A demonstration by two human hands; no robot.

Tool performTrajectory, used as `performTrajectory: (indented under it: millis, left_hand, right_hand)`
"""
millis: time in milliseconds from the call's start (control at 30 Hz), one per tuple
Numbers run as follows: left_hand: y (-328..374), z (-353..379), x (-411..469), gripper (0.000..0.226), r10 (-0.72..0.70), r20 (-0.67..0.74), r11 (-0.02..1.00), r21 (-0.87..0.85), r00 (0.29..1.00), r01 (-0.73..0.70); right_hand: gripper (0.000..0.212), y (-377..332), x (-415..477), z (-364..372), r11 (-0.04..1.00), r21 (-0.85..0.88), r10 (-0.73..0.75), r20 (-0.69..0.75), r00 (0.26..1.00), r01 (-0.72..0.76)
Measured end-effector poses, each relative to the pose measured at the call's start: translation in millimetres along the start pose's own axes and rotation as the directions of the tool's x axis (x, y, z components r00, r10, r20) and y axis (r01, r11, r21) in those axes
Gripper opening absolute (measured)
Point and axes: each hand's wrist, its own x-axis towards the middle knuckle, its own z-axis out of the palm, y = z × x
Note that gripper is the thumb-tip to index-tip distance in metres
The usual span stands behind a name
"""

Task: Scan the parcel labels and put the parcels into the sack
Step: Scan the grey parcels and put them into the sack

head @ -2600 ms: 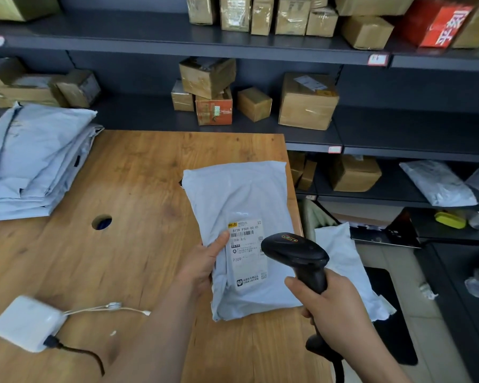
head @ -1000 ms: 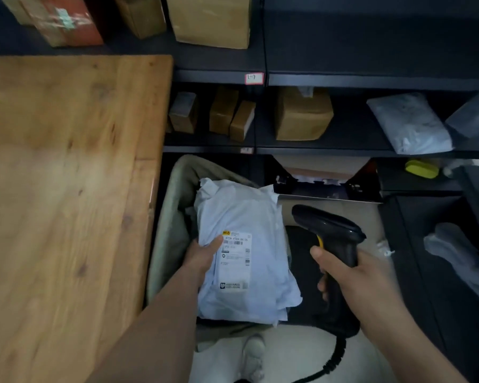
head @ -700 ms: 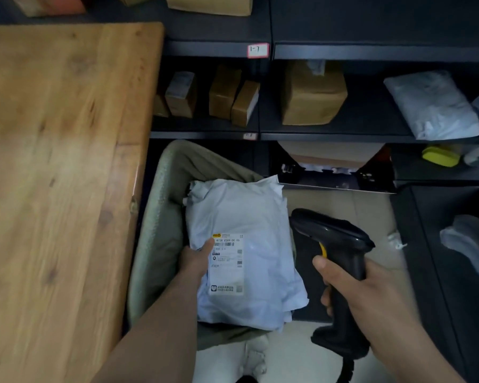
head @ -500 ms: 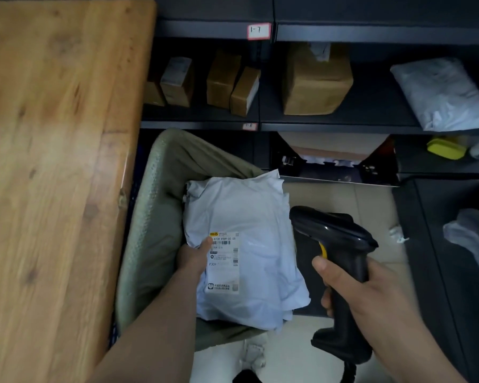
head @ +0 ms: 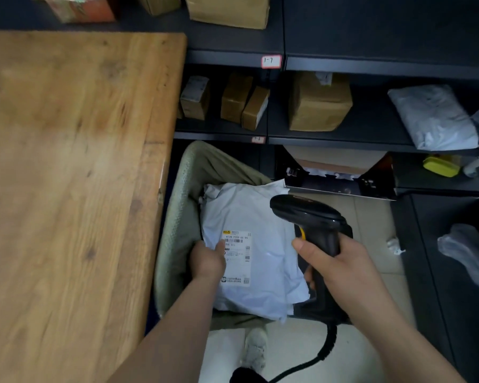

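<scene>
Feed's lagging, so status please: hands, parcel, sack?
Left hand grips parcel at sack mouth. Right hand holds scanner. Nothing seen in the way.

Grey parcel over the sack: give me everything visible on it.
The parcel is a pale grey plastic mailer bag, wrinkled, soft-looking and fairly flat, with its label side up. A white printed label with barcodes sits on its near-left part. The parcel lies in the open mouth of the olive woven sack. The left hand holds its left edge, thumb on the label. The black scanner is above its right side; whether they touch is unclear.
</scene>
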Motion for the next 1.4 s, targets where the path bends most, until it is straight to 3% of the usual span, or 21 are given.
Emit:
performTrajectory:
  millis: [133, 233, 300, 400, 667, 833, 1033, 1167, 1267, 1400]
  left_hand:
    - [19.6, -37.5, -29.4, 0.039, 0.100, 0.070, 0.990, -0.107, 0.993, -0.092]
    - [37.3, -77.3, -59.5, 0.041, 0.153, 0.201, 0.978, -0.174, 0.968, -0.119]
    - [47.4, -109.3, -79.2, 0.027, 0.270, 0.230, 0.950, -0.220, 0.935, -0.221]
    - [59.5, -168.9, -94.5, 0.028, 0.423, 0.119, 0.892, -0.229, 0.898, -0.389]
    - [22.5, -364.5, -30.8, 0.026, 0.381, -0.155, 0.868, -0.280, 0.911, -0.410]
    - [-19.5, -496.7, 50.4, 0.041, 0.358, -0.344, 0.896, -0.135, 0.868, -0.423]
    - [-57.8, -629.4, 144.2, 0.056, 0.329, -0.458, 0.943, 0.123, 0.826, -0.308]
    - [-66.0, -678.6, 204.4, 0.056, 0.348, -0.530, 0.936, 0.237, 0.773, -0.259]
    - [-62.9, -702.8, 239.3, 0.057, 0.324, -0.538, 0.940, 0.278, 0.779, -0.198]
    - [-59.6, -719.1, 278.5, 0.042, 0.320, -0.515, 0.923, 0.359, 0.795, -0.139]
  right_hand:
    - [0.023, -16.1, -12.0, 4.1, 0.998, -0.003, -0.061, 0.016, 0.998, 0.061]
    - [0.026, -32.3, -25.1, 10.4, 0.995, -0.018, -0.101, 0.023, 0.995, 0.101]
    - [0.027, -46.0, -35.6, 17.1, 0.990, -0.027, -0.138, 0.039, 0.990, 0.139]
    - [0.025, -70.2, -52.4, 33.0, 0.976, -0.049, -0.210, 0.053, 0.976, 0.213]
    - [0.029, -158.9, -112.4, 150.5, 0.924, -0.108, -0.358, 0.097, 0.929, 0.367]
    - [0.028, -210.6, -144.4, 271.7, 0.918, -0.100, -0.371, 0.132, 0.919, 0.385]
    - [0.029, -265.3, -159.8, 387.0, 0.903, -0.134, -0.380, 0.196, 0.904, 0.409]
    - [0.031, -288.3, -153.1, 432.9, 0.894, -0.158, -0.390, 0.190, 0.901, 0.420]
    - [0.031, -299.5, -143.5, 455.9, 0.887, -0.185, -0.390, 0.188, 0.901, 0.423]
    - [0.032, -303.6, -133.7, 474.4, 0.878, -0.225, -0.384, 0.198, 0.902, 0.423]
